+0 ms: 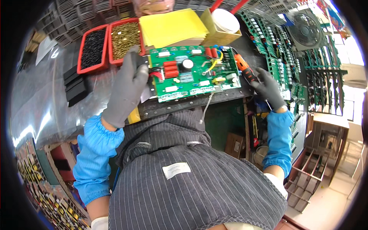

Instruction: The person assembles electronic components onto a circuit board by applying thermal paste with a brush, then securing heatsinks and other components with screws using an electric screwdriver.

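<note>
A green circuit board (197, 71) lies on a dark ledge in front of me. It carries red cylindrical parts, a round white-topped component and a yellow wire. My left hand (128, 84), in a grey glove, is beside the board's left edge with fingers extended and thumb apart; I see nothing held in it. To the right of the board, my gloved right hand (269, 89) has its fingers round the lower black end of an orange-and-black electric screwdriver (242, 64). A thin metal shaft shows below that hand, near the wrist.
Two red bins (79, 63) hold black and brass-coloured small parts. Yellow sheets (172, 27) are stacked behind the board, beside a box with a white tub (225, 21). Black blocks (75, 86) lie at left. More circuit boards (274, 57) and a fan (305, 30) stand at right.
</note>
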`<action>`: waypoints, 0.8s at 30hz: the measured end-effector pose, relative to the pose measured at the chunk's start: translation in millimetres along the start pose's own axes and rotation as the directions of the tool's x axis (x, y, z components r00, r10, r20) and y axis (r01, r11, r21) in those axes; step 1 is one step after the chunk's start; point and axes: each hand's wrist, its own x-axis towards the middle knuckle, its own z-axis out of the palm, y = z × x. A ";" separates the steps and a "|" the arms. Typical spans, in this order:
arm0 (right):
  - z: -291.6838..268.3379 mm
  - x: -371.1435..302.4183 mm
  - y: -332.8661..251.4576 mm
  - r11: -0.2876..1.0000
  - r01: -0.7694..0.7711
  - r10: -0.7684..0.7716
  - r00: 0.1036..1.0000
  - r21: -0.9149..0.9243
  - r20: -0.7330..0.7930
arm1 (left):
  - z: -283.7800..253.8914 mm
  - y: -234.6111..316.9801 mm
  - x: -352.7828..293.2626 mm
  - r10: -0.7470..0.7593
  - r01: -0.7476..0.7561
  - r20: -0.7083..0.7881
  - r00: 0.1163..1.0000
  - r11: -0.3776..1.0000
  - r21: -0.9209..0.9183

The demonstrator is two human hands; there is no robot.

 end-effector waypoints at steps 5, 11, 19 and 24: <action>43.5 3.0 18.2 0.987 -0.008 -0.013 0.991 -0.162 -0.131 | 0.8 2.1 1.8 -0.060 0.060 0.006 0.998 0.997 0.050; 12.0 -15.1 -22.1 0.560 -0.234 0.348 0.937 0.794 0.031 | 4.8 -10.8 3.8 -0.001 0.002 -0.025 1.000 0.999 0.045; -35.3 -31.3 -145.4 -0.493 0.502 -0.044 0.801 0.711 -0.596 | 5.5 -20.8 5.1 0.064 -0.065 -0.044 0.997 0.998 -0.008; -22.5 -11.5 -206.0 -0.425 0.623 -0.154 0.665 0.656 -0.731 | 2.9 -4.3 6.7 -0.122 0.122 0.041 0.992 0.993 -0.004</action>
